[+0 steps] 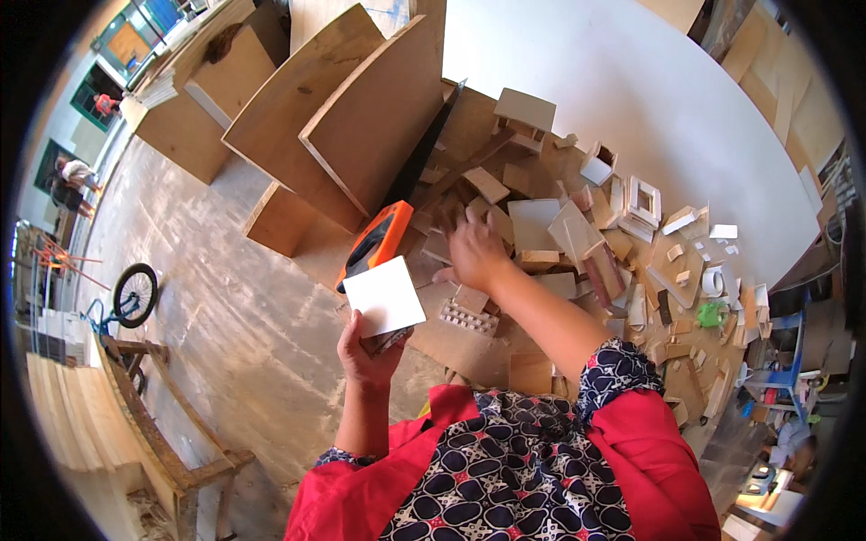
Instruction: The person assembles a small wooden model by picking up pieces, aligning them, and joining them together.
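My left hand [368, 353] is closed around a small stack of square pieces, with a white square panel [384, 296] on top. What lies under the panel is mostly hidden by it. Just behind the panel is the orange handle of a handsaw [393, 233], whose dark blade runs up beside the leaning boards. My right hand [478, 251] reaches over a heap of wood offcuts, its thumb and fingers apart and slightly blurred. A small wooden block [437, 247] lies by its fingers; whether they touch it I cannot tell. Nearer me sits a pale block with rows of bumps [469, 317].
Large plywood boards [383, 117] lean upright at the far left of the heap. A big white sheet [622, 81] stretches behind it. Hollow wooden frames [642, 204], a tape roll [713, 282] and a green scrap [711, 315] lie right. A wooden bench [149, 397] stands left.
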`<state>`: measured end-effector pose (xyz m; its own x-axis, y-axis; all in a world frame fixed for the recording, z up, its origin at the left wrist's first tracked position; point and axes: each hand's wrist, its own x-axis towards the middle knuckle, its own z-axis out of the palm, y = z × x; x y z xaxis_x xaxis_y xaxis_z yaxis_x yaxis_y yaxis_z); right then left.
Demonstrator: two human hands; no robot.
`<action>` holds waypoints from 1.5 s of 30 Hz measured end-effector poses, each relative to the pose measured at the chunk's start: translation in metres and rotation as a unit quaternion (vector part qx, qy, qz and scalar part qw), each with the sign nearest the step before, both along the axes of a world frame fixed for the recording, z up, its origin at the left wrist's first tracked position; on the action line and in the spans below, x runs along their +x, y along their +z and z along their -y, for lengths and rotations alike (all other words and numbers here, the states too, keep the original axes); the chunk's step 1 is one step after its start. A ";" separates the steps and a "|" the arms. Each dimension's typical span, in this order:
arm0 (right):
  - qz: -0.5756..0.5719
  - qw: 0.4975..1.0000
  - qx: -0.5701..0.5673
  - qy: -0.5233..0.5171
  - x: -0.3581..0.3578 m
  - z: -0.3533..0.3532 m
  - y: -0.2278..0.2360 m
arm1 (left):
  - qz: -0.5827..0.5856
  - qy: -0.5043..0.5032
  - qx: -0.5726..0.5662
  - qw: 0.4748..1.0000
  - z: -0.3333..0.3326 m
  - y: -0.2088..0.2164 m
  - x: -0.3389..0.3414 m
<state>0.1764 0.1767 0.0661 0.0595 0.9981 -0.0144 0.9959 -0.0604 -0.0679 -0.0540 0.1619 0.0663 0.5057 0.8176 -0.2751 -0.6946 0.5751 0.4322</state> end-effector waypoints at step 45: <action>-0.050 0.994 -0.013 -0.096 0.029 -0.072 0.012 | -0.014 0.060 0.048 0.997 -0.025 0.004 -0.003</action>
<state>0.2058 0.2492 0.0784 0.2464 0.9676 -0.0555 0.9541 -0.2522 -0.1615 -0.0573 0.1869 0.0702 0.3953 0.8952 -0.2056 -0.7431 0.4432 0.5013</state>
